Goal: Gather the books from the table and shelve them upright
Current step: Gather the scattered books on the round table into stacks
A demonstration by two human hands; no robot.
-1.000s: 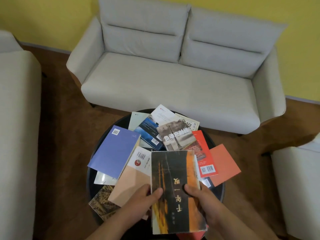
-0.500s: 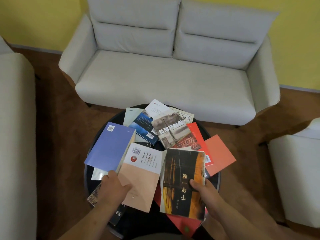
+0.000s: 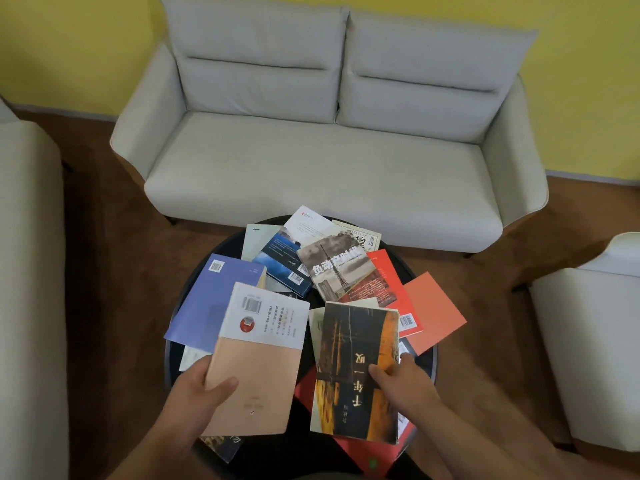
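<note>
my left hand (image 3: 194, 386) grips the near left corner of the peach book (image 3: 256, 368), thumb on top and fingers underneath. my right hand (image 3: 405, 379) pinches the dark amber book (image 3: 356, 368) at its right edge, thumb pressed on the cover. both books are lifted, near me, above the round black table (image 3: 214, 251). a red book (image 3: 367, 459) lies flat under the dark one.

to do this well, i'd bring the two together face to face, edges squared, so one hand can carry the pair and the other can reach for more. a corner grip lets a soft paperback sag, so i'd slide my fingers toward the middle first.

both books run lengthwise away from me toward the sofa (image 3: 322, 168). the peach one leans a little right at its far end, back cover up, barcode at the far end. the dark one's title reads upside down to me, so its head points at me.

farther out, the purple book (image 3: 214, 299), blue book (image 3: 280, 265), grey tower book (image 3: 336, 268) and coral book (image 3: 433, 313) lie fanned and overlapping. no shelf shows.
</note>
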